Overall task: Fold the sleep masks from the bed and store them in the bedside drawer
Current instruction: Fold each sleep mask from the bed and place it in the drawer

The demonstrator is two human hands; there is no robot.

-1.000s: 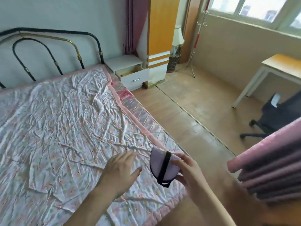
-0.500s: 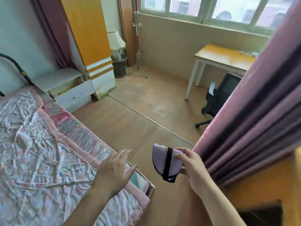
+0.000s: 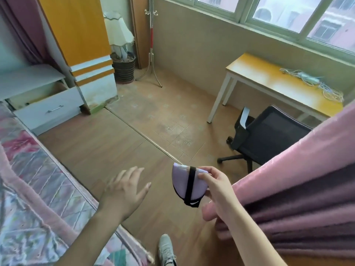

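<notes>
A folded lilac sleep mask (image 3: 182, 181) with a black strap wrapped round it hangs over the wooden floor, pinched at its right edge by my right hand (image 3: 217, 191). My left hand (image 3: 126, 191) floats beside it, fingers spread, holding nothing, just off the bed's corner. The bed (image 3: 28, 189) with its floral quilt fills the lower left. At the far left stands the white bedside table (image 3: 28, 77); its drawer (image 3: 48, 106) is pulled open, and I cannot see what lies inside.
A pink and purple curtain (image 3: 297, 189) hangs close on my right. A black office chair (image 3: 269, 137) and a yellow-topped desk (image 3: 278, 83) stand beyond it. An orange wardrobe (image 3: 80, 45), a lamp (image 3: 117, 33) and a coat stand (image 3: 151, 45) line the far wall. My shoe (image 3: 166, 250) is below.
The view has swung right, off the bed and toward the floor and bedside table. Both hands left the bed, and the right hand still carries the folded mask.
</notes>
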